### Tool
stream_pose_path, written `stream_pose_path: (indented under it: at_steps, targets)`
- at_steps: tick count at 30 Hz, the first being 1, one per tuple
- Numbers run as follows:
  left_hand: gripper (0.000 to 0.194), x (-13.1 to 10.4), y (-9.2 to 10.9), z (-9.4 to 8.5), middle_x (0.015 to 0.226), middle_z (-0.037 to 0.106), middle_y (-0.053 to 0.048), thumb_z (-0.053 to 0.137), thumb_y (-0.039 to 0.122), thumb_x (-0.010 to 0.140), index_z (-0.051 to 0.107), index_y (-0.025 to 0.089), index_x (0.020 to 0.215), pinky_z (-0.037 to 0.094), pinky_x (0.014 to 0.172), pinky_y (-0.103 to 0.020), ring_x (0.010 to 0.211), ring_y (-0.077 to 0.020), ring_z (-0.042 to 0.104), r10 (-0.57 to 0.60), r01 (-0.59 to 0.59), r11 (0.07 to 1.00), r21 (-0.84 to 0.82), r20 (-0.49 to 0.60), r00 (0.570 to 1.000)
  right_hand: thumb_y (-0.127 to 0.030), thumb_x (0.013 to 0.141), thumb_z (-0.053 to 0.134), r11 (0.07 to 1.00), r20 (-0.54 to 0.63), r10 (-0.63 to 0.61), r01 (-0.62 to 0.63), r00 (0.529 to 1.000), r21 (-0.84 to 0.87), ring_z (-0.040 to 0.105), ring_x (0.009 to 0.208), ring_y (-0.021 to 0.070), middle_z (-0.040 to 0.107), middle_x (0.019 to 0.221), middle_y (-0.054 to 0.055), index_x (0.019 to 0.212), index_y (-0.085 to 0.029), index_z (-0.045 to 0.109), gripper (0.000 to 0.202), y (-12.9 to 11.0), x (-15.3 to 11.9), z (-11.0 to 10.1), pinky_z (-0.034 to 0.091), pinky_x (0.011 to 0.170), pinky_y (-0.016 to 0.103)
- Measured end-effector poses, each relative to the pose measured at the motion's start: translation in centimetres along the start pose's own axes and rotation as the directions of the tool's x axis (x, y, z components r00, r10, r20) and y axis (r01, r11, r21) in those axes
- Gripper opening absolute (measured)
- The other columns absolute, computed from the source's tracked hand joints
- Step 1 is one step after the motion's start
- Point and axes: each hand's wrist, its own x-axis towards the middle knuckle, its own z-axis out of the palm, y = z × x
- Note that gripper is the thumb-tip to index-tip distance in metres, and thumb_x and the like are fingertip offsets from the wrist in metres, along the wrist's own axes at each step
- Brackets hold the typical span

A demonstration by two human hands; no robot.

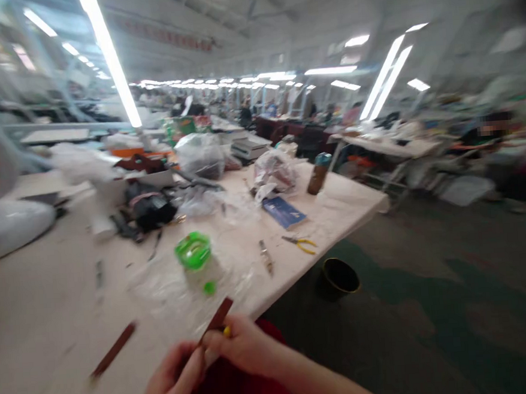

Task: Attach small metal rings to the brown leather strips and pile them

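Note:
A dark brown leather-like strip runs up from between my hands at the table's near edge. My left hand is closed with thumb and fingers pinched on its lower end. Against it, my right hand is closed around the strip too. A small yellow tip pokes out by the right fingers; whatever it belongs to is hidden. Another brown strip lies flat to the left. Beyond the hands are a bright green container and a small green cap.
Yellow-handled pliers, a slim metallic tool and a blue booklet lie toward the table's right edge. A brown bottle stands farther back. Plastic bags and a black bundle crowd the back. A dark bucket is on the floor.

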Motion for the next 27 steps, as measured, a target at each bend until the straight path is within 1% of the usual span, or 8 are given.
stream_pose_path:
  at_steps: [1,2,3,6,9,15,22,27]
  targets:
    - [0.035,-0.2,-0.9,-1.1,0.056,0.047,0.002,0.060,0.050,0.062,0.055,0.016,0.068,0.038,0.052,-0.024,0.053,-0.0118,0.043,-0.058,0.058,0.998,-0.007,0.004,0.998,-0.036,0.080,0.048,1.000,-0.033,0.014,-0.014,0.999,-0.007,0.049,0.068,0.0073,0.053,0.073,-0.001,0.086,-0.015,0.058,0.024,0.4,0.4,0.4,0.041,0.069,0.020]
    - [0.030,-0.2,-1.7,-2.1,0.057,0.045,0.003,0.057,0.045,0.065,0.053,0.016,0.069,0.036,0.054,-0.023,0.054,-0.0102,0.040,-0.095,0.096,0.993,-0.071,0.023,0.995,-0.041,0.081,0.046,0.998,-0.078,0.062,-0.065,0.995,-0.026,0.041,0.057,0.0061,0.045,0.061,-0.004,0.078,-0.015,0.053,0.027,1.0,1.0,0.7,0.037,0.058,0.019]
    - [0.025,0.0,-2.5,-2.9,0.056,0.042,0.004,0.055,0.041,0.067,0.050,0.016,0.069,0.034,0.054,-0.021,0.054,-0.0088,0.037,-0.116,0.119,0.982,-0.144,0.033,0.993,-0.046,0.082,0.044,0.996,-0.143,0.059,-0.068,0.988,-0.053,0.038,0.054,0.0064,0.041,0.058,-0.004,0.073,-0.016,0.049,0.031,1.5,1.6,0.7,0.034,0.054,0.020]
    - [0.019,1.0,-3.9,-4.4,0.056,0.041,0.005,0.053,0.032,0.067,0.044,0.015,0.070,0.029,0.053,-0.020,0.052,-0.0068,0.035,-0.154,0.161,0.943,-0.290,0.048,0.987,-0.052,0.085,0.038,0.987,-0.283,-0.042,-0.005,0.958,-0.163,0.047,0.066,0.0104,0.050,0.066,0.000,0.074,-0.017,0.052,0.039,3.1,3.3,0.3,0.038,0.064,0.023]
    - [0.018,1.5,-4.3,-4.7,0.056,0.042,0.005,0.052,0.030,0.067,0.044,0.015,0.071,0.028,0.052,-0.019,0.052,-0.0062,0.035,-0.174,0.177,0.930,-0.323,0.040,0.984,-0.053,0.087,0.033,0.973,-0.340,-0.082,0.001,0.937,-0.232,0.049,0.068,0.0118,0.055,0.068,0.001,0.077,-0.017,0.056,0.043,3.9,4.0,-0.5,0.039,0.066,0.025]
    - [0.018,3.8,-5.4,-4.8,0.056,0.041,0.005,0.052,0.031,0.069,0.042,0.015,0.069,0.029,0.053,-0.020,0.051,-0.0056,0.034,-0.190,0.180,0.924,-0.338,0.002,0.982,-0.059,0.082,0.039,0.988,-0.451,-0.047,-0.025,0.891,-0.152,0.043,0.052,0.0089,0.053,0.058,0.000,0.074,-0.016,0.054,0.046,5.0,6.9,-1.4,0.033,0.049,0.023]
    - [0.018,7.4,-7.4,-6.1,0.058,0.043,0.004,0.049,0.031,0.071,0.042,0.015,0.068,0.031,0.052,-0.021,0.053,-0.0069,0.038,-0.199,0.161,0.945,-0.284,-0.108,0.974,-0.053,0.084,0.041,0.975,-0.472,-0.121,0.016,0.873,-0.220,0.043,0.055,0.0079,0.056,0.063,0.000,0.070,-0.016,0.051,0.041,7.3,11.8,-1.5,0.035,0.053,0.023]
    - [0.016,8.6,-7.9,-6.6,0.060,0.043,0.004,0.047,0.030,0.072,0.043,0.015,0.068,0.032,0.053,-0.021,0.054,-0.0072,0.039,-0.189,0.147,0.946,-0.289,-0.123,0.974,-0.052,0.084,0.042,0.980,-0.470,-0.089,-0.009,0.878,-0.201,0.041,0.054,0.0073,0.055,0.062,-0.001,0.070,-0.015,0.051,0.040,9.0,13.3,-1.8,0.035,0.054,0.023]
